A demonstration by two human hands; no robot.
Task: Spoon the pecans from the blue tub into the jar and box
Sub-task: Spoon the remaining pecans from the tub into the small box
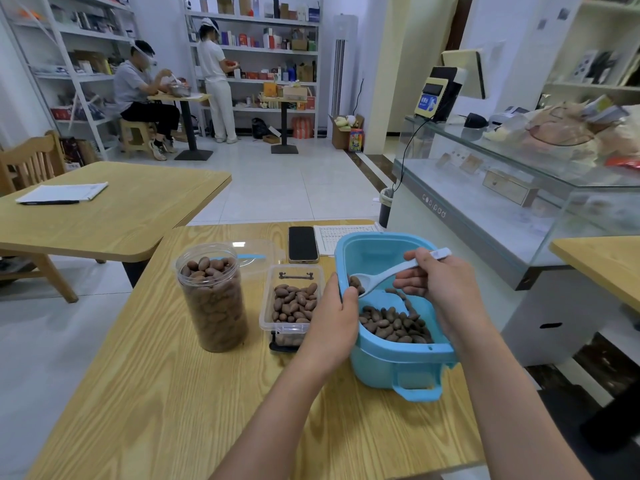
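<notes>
My left hand (334, 315) grips the near-left rim of the blue tub (394, 362), fingers curled over the edge; my right hand (438, 284) pinches the handle of a white spoon (388, 273), its bowl dipped inside the tub. On the tabletop (156, 393) the tub sits at three o'clock, tilted, pecans (394, 325) heaped at its near end. The jar (213, 296), nearly full, stands at nine o'clock. Between them the clear box (292, 303) holds more nuts. A phone (303, 244) lies at twelve.
</notes>
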